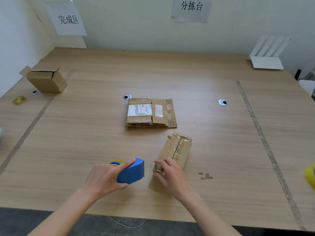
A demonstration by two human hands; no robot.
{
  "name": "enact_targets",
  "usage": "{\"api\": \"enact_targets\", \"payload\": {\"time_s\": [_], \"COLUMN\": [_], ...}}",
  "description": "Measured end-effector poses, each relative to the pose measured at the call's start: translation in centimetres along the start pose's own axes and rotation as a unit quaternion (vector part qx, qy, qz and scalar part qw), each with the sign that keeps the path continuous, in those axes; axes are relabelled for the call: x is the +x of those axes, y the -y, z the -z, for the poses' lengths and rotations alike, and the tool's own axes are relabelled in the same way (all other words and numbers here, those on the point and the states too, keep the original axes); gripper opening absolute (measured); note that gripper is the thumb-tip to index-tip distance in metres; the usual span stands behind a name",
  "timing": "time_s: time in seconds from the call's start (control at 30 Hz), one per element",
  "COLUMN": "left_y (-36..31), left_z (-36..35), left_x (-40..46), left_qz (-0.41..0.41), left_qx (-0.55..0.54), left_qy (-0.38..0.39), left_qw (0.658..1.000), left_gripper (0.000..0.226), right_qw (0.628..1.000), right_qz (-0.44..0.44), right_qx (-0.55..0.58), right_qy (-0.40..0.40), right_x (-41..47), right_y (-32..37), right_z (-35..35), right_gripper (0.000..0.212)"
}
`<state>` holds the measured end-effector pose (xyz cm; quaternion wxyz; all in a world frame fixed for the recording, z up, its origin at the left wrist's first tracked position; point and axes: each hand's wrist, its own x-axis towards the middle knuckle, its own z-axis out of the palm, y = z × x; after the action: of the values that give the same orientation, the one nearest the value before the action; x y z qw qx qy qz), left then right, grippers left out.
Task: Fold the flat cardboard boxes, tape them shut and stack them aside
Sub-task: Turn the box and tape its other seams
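Cardboard boxes, L to R: one folded box [46, 80] far left by wall, top flaps not closed, standing near a yellow scrap [19, 100] on table [85, 133]. Flat stack [150, 113] mid-table, shipping label up, well apart from hands. Box being taped [177, 150] just right of centre, near front edge, lying tilted, seam running lengthwise w/ clear tape over it.

Left hand [105, 178] wrapped round blue tape dispenser [131, 171], index finger along top, cutter end facing box, just beside it but apart. Right hand [168, 174] on near end of box, fingers curled over edge, prob pressing tape end down; can't tell if pinching tape or box only.

Yellow tape roll [310, 176] at far right edge, half out of view.

Risks, as judged: tape end lifting if not smoothed down; box sliding under one-hand hold; far-left box still needs closing before stacking.
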<state>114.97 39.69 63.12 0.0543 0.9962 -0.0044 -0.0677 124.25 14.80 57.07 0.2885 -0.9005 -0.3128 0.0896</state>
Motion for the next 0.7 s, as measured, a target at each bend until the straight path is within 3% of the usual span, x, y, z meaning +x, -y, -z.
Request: {"api": "enact_targets", "payload": {"time_s": [0.37,0.7], "left_y": [3.7,5.5], "left_z": [-4.7,-6.6], "left_x": [-2.7,-5.0], "left_qz": [-0.033,-0.108], "left_qx": [0.018,0.023], "left_qy": [0.027,-0.061], "left_qw": [0.999,0.992], "left_gripper": [0.115,0.119], "right_qw": [0.994,0.991], "right_qz": [0.032,0.053], "right_qx": [-0.096,-0.124], "right_qy": [-0.038,-0.024], "right_x": [1.0,0.3], "right_y": [1.7,0.5], "right_z": [-0.5,-0.5], "right_gripper": [0.021,0.049]}}
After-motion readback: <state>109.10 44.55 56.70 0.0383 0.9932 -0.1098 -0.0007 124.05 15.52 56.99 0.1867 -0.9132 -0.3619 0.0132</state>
